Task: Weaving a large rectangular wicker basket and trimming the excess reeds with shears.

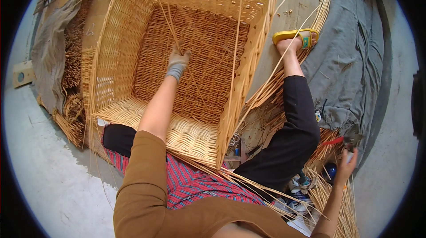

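Note:
A large rectangular wicker basket (pixel 117 51) rests tilted across my lap, its open side facing me. My left hand (pixel 177 60), in a pale glove with a grey cuff, reaches inside it. Its fingers are closed around thin willow rods (pixel 168 20), which run up past the far rim. More long rods cross the opening and the right wall. Low on the right, well away from the basket, my bare right hand (pixel 347 162) grips what look like pruning shears (pixel 351 141), with a red handle pointing left and dark metal jaws. Part of that grip is blurred.
Bundled willow rods (pixel 73 69) under grey cloth stand at the left. Loose rods (pixel 277 89) lie beside my right leg, and another bundle (pixel 341 202) is below my right hand. Grey cloth (pixel 341 60) covers the right side. My foot wears a yellow slipper (pixel 284 36).

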Available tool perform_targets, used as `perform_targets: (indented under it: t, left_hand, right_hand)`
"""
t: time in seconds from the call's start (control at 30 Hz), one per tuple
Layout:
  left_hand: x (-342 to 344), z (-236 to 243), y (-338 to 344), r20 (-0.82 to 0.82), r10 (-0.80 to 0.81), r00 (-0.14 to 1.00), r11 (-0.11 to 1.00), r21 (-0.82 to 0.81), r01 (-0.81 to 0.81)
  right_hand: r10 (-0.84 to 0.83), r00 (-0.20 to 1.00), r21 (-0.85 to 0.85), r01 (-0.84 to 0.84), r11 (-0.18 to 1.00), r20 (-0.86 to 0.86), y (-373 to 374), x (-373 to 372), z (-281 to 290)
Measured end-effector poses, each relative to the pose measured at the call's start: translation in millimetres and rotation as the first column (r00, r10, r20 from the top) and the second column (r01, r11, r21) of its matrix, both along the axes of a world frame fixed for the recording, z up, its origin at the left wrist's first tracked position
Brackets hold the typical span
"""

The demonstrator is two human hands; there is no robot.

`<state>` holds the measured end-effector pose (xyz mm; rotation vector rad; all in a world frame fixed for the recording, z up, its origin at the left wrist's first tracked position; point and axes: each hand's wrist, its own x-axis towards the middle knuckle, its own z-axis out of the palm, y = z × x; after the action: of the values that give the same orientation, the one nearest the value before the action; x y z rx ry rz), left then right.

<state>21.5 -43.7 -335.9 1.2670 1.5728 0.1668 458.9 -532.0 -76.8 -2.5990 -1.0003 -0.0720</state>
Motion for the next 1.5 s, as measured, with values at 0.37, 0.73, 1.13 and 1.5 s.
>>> perform_targets:
  t: [0.37, 0.73, 1.13, 1.5]
  left_hand:
    - [-102.7, -119.5, -14.1, -0.639, 0.250, 0.727, 0.954, 0.033, -0.299]
    - [30.9, -32.6, -10.8, 0.481, 0.565, 0.671, 0.825, -0.338, -0.453]
    - [58.8, 2.4, -2.6, 0.376, 0.304, 0.876, 0.950, -0.188, -0.249]
    - [40.5, 172.1, -52.5, 0.805, 0.266, 0.530, 0.941, -0.099, -0.323]
  right_hand:
    - [0.312, 0.897, -0.051, -0.344, 0.937, -0.314, 78.2, -101.8, 26.9]
    - [0.134, 0.867, 0.072, -0.113, 0.991, -0.479, 92.6, -121.9, -4.4]
    - [-0.051, 0.892, -0.063, 0.025, 0.998, -0.448, 107.7, -115.5, -2.7]
    - [0.565, 0.707, -0.285, -0.697, 0.658, -0.426, 129.6, -135.5, 78.6]
